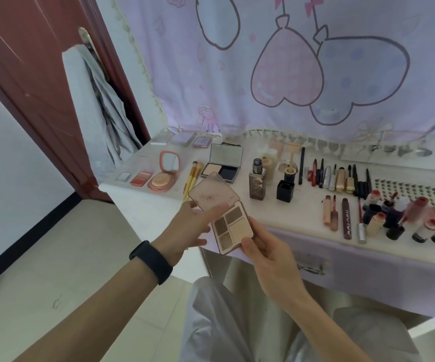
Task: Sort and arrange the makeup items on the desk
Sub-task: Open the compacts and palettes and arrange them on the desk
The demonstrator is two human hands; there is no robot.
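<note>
An open pink eyeshadow palette (233, 228) with several brown and cream pans hangs in the air just in front of the white desk (289, 218). My left hand (189, 231) grips its left side at the hinge, thumb up against the raised translucent lid (212, 193). My right hand (266, 253) holds the palette's lower right corner, thumb on the edge. On the desk lie an open round pink compact (163, 176), a small blush pan (139, 178), yellow-handled brushes (193, 180) and a grey open powder case (223, 163).
A foundation bottle (257, 184) and a black cube (285, 189) stand mid-desk. A row of pencils, mascaras and gold lipsticks (339, 176) lies further right, with lip glosses and small jars (399, 220) near the front edge. A brown door (28, 82) is at left.
</note>
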